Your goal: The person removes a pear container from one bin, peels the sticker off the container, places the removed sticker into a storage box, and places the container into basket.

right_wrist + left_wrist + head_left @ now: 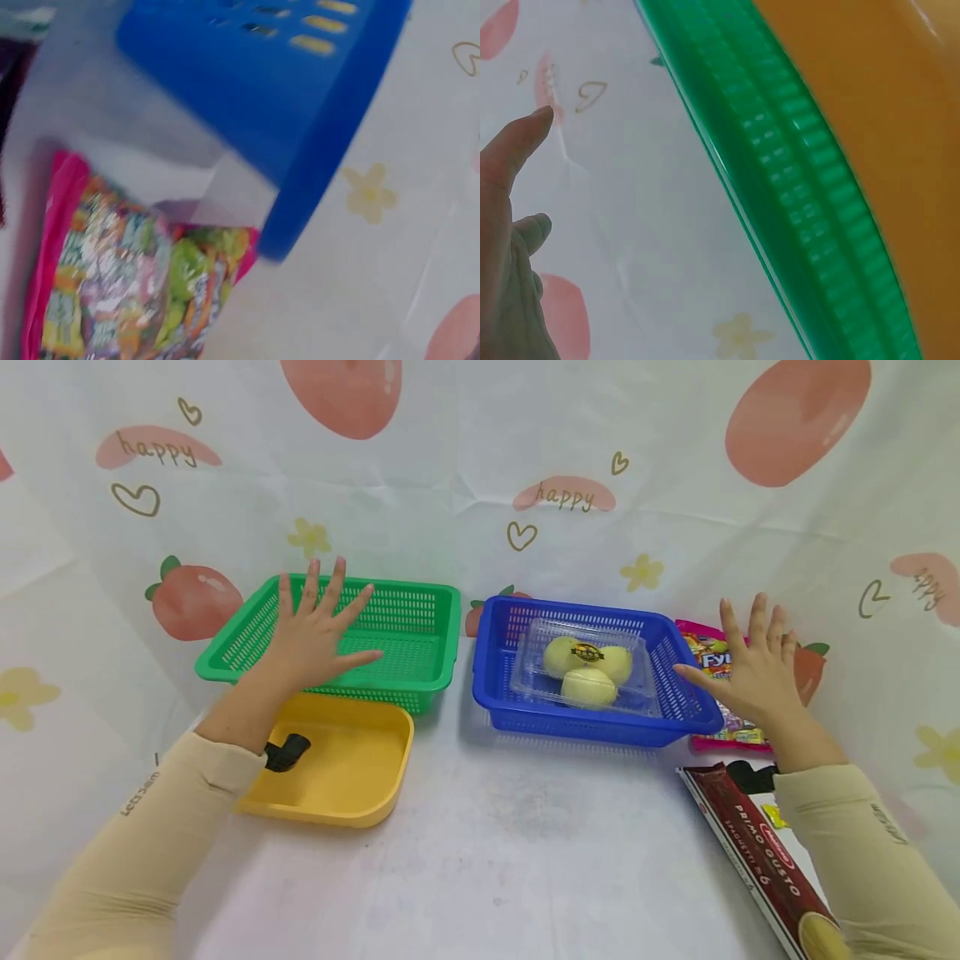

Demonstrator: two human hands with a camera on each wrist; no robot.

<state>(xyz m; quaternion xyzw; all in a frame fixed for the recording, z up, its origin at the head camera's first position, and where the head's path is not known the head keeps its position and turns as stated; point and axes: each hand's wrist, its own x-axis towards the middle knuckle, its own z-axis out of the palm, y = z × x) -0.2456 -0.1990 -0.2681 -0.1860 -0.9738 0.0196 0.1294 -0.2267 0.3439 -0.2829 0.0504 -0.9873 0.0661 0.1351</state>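
My left hand [311,639], fingers spread, is raised over the green basket [447,647] and holds nothing. In the left wrist view its fingers [521,146] show at the left edge, apart from the basket. Below it in the head view stands a yellow tray [360,760]. My right hand [757,681], also spread and holding nothing, hovers by the right end of the blue basket [585,727], overlapping a pink candy bag [705,643]. Inside the blue basket lies a clear plastic box [525,660] with several pale round fruits [588,687]. The right hand is outside the right wrist view.
A dark red spaghetti pack [761,852] lies at the right, partly under the right forearm. Beside it is a small yellow wrapper [775,816]. A patterned white cloth [420,485] hangs behind the baskets, and a white table surface [495,868] lies in front.
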